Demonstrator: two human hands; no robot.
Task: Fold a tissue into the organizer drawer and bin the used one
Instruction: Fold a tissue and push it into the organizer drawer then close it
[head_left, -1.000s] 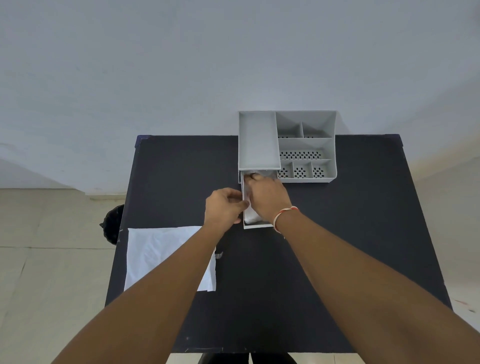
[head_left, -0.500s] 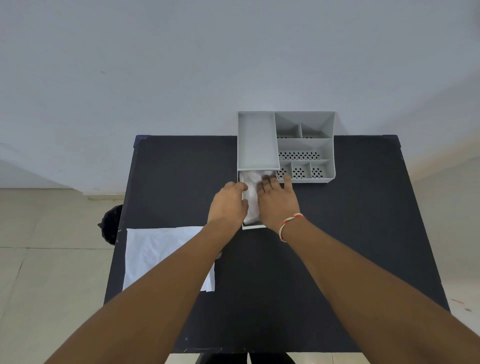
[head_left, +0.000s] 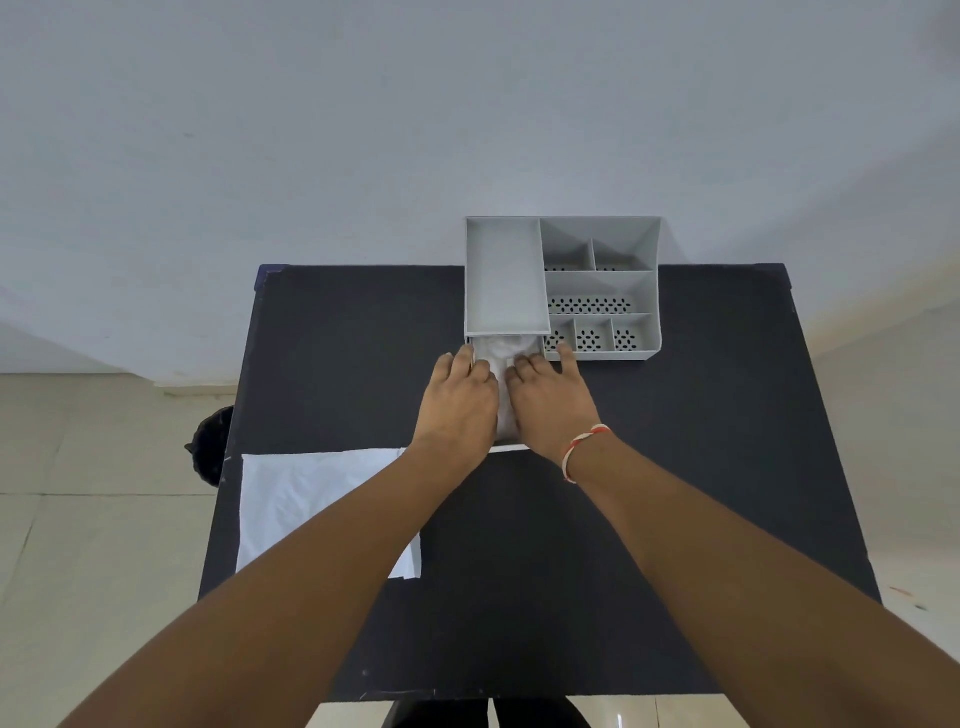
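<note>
A grey organizer (head_left: 602, 291) stands at the far edge of the black table (head_left: 649, 493). Its drawer (head_left: 511, 447) is pulled out toward me, with a white folded tissue (head_left: 505, 364) lying inside. My left hand (head_left: 460, 402) rests palm down over the drawer's left side, fingers on the tissue. My right hand (head_left: 553, 400) lies flat over the right side, fingertips at the drawer mouth. Both hands press on the tissue without gripping it. A second flat white tissue (head_left: 311, 504) lies on the table's left, partly under my left forearm.
A black bin (head_left: 210, 452) sits on the tiled floor just off the table's left edge. The organizer's top has one long tray and several small perforated compartments. A pale wall rises behind the table.
Both hands have flattened and slid forward along the drawer, pushing the tissue deeper toward the organizer. The left hand moved from the drawer's side onto it.
</note>
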